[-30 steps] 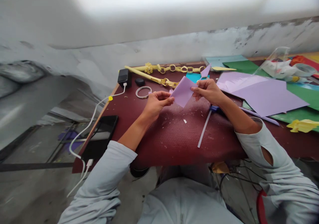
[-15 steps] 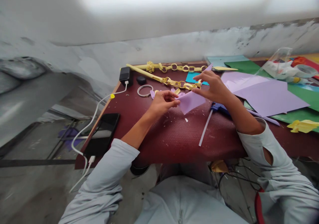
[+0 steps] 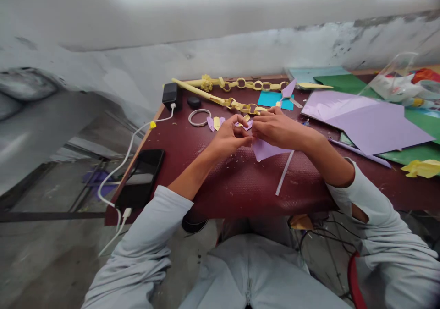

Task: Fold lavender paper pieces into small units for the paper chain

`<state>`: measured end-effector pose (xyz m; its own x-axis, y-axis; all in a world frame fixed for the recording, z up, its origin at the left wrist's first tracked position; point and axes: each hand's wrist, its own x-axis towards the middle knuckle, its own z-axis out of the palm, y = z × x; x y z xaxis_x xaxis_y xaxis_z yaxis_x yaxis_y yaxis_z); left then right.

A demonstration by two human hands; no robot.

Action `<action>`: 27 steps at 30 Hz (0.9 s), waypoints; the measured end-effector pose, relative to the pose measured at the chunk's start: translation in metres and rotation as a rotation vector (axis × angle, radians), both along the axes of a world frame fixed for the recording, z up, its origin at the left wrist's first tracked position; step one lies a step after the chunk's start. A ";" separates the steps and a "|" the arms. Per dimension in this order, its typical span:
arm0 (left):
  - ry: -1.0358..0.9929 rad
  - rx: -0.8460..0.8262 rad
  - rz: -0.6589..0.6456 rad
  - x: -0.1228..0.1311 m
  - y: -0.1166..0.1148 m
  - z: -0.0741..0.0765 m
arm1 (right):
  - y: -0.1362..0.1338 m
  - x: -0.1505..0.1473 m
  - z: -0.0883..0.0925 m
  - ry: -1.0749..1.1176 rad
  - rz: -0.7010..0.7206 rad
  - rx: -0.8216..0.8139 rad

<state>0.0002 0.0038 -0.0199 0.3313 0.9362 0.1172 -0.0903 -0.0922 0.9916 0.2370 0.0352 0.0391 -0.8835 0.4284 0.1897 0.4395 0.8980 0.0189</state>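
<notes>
Both hands meet over a piece of purple paper (image 3: pixel 270 150) above the dark red table. My left hand (image 3: pixel 231 137) pinches the paper's left edge between thumb and fingers. My right hand (image 3: pixel 280 128) is closed on the same edge, its fingers close to the left fingertips and covering part of the sheet. Just behind the hands lie small purple and yellow paper strips (image 3: pixel 216 124), partly hidden. A yellow paper chain (image 3: pixel 239 106) runs behind them. Under my right wrist, a glue gun is mostly hidden; its white glue stick (image 3: pixel 284 173) points toward me.
A roll of tape (image 3: pixel 200 117), a black power adapter (image 3: pixel 171 94) and a phone (image 3: pixel 140 178) with a white cable lie at left. Blue paper (image 3: pixel 275 100) lies behind the hands. Purple sheets (image 3: pixel 374 121), green sheets (image 3: pixel 421 124) and a crumpled yellow piece (image 3: pixel 422 168) are at right.
My right hand has moved left and down along the purple paper, closing beside my left hand. The view has shifted slightly, and more of the blue paper behind now shows.
</notes>
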 end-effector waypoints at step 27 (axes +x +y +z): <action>0.047 0.008 0.102 -0.004 0.006 -0.013 | 0.027 0.018 -0.028 0.341 -0.011 -0.435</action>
<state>-0.0037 0.0097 -0.0326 0.2393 0.9646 0.1112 -0.0335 -0.1063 0.9938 0.2545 0.0617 0.0110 -0.7981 0.5397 0.2679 0.3647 0.7866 -0.4982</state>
